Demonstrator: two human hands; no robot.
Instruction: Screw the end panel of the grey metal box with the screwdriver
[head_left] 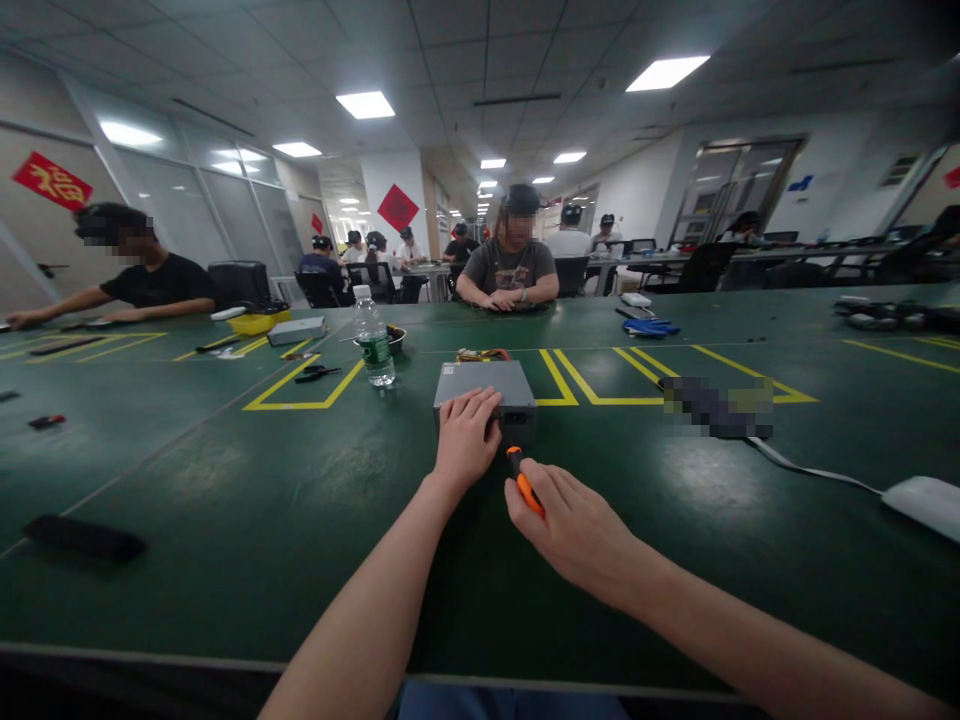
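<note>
A grey metal computer power supply unit (491,376) sits on the green table in front of me, its socket side towards me and a bundle of wires behind it. My left hand (469,432) holds the box by its near left edge, fingers over the top and thumb against the near side. Closed around an orange-and-black handled tool (529,492), my right hand (566,515) is just in front of the box. The handle's end points at the box with a small gap between them. My palm and fingers hide part of the tool, so its exact kind is unclear.
A water bottle (375,345) stands left of the box, with a bowl (396,341) behind it. A dark cylindrical object (84,538) lies at left. At right are a blurred dark item (709,408) and a white cabled device (926,503). A person (510,260) sits opposite.
</note>
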